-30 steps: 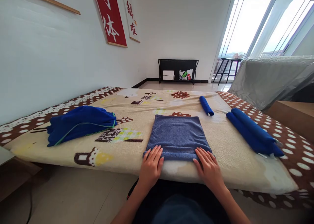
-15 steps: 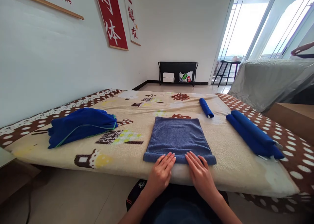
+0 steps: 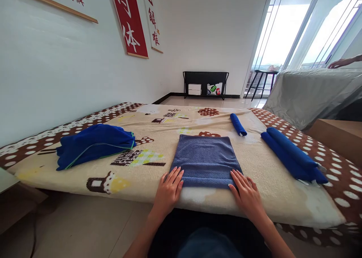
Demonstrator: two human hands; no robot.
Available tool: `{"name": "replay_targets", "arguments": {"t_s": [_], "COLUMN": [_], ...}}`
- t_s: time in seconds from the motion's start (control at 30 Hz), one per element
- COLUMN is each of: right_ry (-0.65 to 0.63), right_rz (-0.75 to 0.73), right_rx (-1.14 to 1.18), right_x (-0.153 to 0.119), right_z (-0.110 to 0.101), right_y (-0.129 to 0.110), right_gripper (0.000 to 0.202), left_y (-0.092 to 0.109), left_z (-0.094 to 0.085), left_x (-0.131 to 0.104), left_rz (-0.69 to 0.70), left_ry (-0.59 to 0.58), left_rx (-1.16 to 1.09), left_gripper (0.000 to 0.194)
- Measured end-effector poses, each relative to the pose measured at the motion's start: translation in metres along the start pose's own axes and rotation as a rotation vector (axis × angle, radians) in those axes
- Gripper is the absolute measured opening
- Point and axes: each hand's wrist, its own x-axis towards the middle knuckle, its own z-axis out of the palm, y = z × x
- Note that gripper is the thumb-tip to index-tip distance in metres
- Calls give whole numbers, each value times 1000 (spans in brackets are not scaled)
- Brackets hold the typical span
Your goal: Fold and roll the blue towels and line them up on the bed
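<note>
A grey-blue towel [image 3: 205,152] lies spread on the cream blanket, its near edge turned over into a low fold or roll. My left hand [image 3: 170,186] rests on the near left corner with fingers stretched out. On the near right corner lies my right hand [image 3: 245,188], its fingers also extended flat. Farther right are rolled dark blue towels [image 3: 291,150] side by side, and a single blue roll [image 3: 238,124] lies beyond them. To the left sits a loosely heaped blue cloth [image 3: 94,145] with green edging.
The patterned blanket [image 3: 147,137] covers a bed with a brown dotted sheet [image 3: 343,175] at its sides. A cardboard box [image 3: 336,137] and a plastic-covered object [image 3: 313,88] stand at right. Another person's hand [image 3: 341,63] shows above it. A black rack [image 3: 206,77] stands by the far wall.
My hands have moved apart, from the middle of the towel's near fold out to its two ends. The other person's hand at far right has shifted slightly left and down.
</note>
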Motion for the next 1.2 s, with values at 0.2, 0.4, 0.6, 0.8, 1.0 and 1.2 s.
{"name": "replay_targets", "arguments": {"t_s": [0.2,0.4,0.6,0.8,1.0,1.2], "right_ry": [-48,-76,-40,-36,-32,-30], "right_rz": [-121,-102,-22,50,98,158], "right_rx": [55,140,149,177,271,394], "right_x": [-19,-27,-23,-23,-24,-22], "right_z": [-4,-11,-14,-9,-3,-19], "right_y": [36,49,50,53,61,66], "right_gripper": [51,42,35,32,25,25], "left_y": [-20,-28,-34,-38,-41,-40], "left_z": [-15,-15,-10,-10,-15,-31], "left_x": [-21,-38,-37,-31,-24,-23], "left_rz": [34,56,-69,-157,-180,-200], "left_ry": [32,23,24,81,109,99], "left_rx": [63,-1,-171,-234,-330,-431], "left_gripper": [52,56,56,35,22,20]}}
